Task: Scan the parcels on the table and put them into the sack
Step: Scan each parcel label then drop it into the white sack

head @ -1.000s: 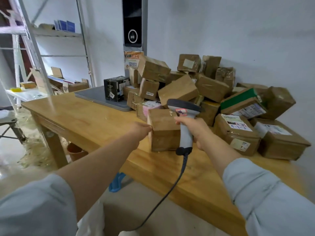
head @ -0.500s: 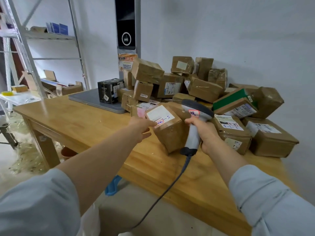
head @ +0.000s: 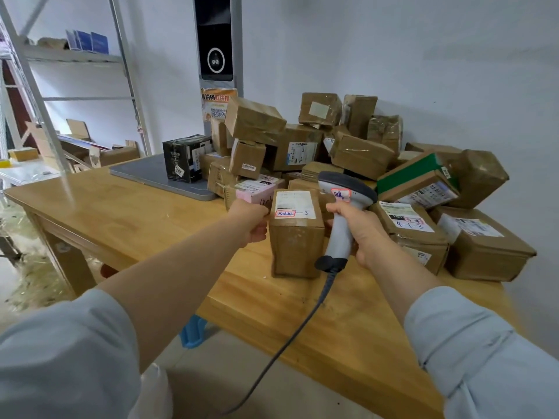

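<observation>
Fingers of the left hand [head: 252,220] grip the upright parcel's [head: 297,237] left side on the surface [head: 121,213]; right hand [head: 361,229] fingers wrap the scanner [head: 343,207] touching its right side. The label [head: 295,204] faces up, so the scanner head must tip down.

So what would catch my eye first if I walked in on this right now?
Probably the jumbled heap of brown parcels piled against the wall at the far side of the wooden table. In front of it, the left hand steadies one upright parcel, label on top, while the right hand grips a grey corded scanner beside it.
</observation>
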A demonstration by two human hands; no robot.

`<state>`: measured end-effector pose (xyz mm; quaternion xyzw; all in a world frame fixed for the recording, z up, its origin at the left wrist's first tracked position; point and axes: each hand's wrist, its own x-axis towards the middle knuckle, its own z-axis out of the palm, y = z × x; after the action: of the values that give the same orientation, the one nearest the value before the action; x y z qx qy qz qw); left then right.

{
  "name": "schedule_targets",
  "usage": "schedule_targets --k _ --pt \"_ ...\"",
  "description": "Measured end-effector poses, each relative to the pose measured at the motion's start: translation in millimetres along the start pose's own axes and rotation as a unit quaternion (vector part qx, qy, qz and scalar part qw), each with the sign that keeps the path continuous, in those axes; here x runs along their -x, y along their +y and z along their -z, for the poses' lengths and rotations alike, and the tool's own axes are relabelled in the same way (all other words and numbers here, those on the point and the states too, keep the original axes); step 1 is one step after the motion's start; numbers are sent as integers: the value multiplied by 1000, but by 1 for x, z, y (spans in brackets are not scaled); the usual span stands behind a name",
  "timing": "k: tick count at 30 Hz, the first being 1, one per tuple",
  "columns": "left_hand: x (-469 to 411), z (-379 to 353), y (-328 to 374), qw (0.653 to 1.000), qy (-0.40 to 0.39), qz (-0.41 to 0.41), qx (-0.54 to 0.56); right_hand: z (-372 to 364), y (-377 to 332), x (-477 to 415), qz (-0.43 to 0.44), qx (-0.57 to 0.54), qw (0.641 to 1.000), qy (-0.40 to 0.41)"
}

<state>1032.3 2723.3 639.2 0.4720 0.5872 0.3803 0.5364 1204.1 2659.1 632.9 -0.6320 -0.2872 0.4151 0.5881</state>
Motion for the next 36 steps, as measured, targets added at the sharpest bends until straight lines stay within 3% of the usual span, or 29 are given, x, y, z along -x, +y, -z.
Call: schedule_targets --k 7,11,17,24,31,36 --pt "-13 1 -12 995 -47 53 74 -4 3 2 -30 -25 999 -36" --pt "-9 15 -9 992 -96 57 59 -6 6 8 -24 -43 997 -66" --pt "-5 52 -12 977 -158 125 74 -23 8 17 -10 -57 995 -86" --pt "15 90 -10 975 -172 103 95 -44 6 37 3 -66 991 -115" --pt "30 126 -11 994 -96 14 47 -83 7 62 49 -28 989 -140" --pt "35 163 -17 996 68 -56 -2 -107 4 88 53 -4 973 -223"
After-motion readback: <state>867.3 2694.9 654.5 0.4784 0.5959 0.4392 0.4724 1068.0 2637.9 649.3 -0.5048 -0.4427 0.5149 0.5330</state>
